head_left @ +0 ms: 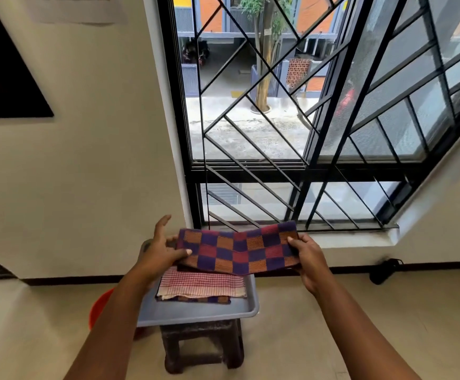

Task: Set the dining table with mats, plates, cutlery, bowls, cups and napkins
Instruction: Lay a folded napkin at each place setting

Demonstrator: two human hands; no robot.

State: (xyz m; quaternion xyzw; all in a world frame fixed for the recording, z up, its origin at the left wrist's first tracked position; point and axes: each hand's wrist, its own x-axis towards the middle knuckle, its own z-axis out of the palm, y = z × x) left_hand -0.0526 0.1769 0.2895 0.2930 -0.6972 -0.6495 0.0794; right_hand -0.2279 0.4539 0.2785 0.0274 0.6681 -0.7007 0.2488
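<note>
**Checked mat held over the tray**

I see my left hand [159, 250] and right hand [307, 259] each pinching an end of a purple, red and orange checked mat [237, 249], held just above a grey tray [196, 311] of folded cloths [201, 286] on a dark stool [202, 344] beside the window [278, 119].

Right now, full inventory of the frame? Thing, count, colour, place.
Checked mat: 1, purple, red and orange squares, held above the tray.
Gingham cloth: 1, red and white, top of the folded pile on the tray.
Checked cloth under it: at least 1, same purple and orange, only an edge shows.
Tray: 1, grey, on the stool.
Stool: 1, dark, below the window.
Bucket: 1, orange-red, behind the left forearm, mostly hidden.
Window grille: 1, black, centre.
Left hand: grips the mat's left edge.
Right hand: grips its right edge.
</note>
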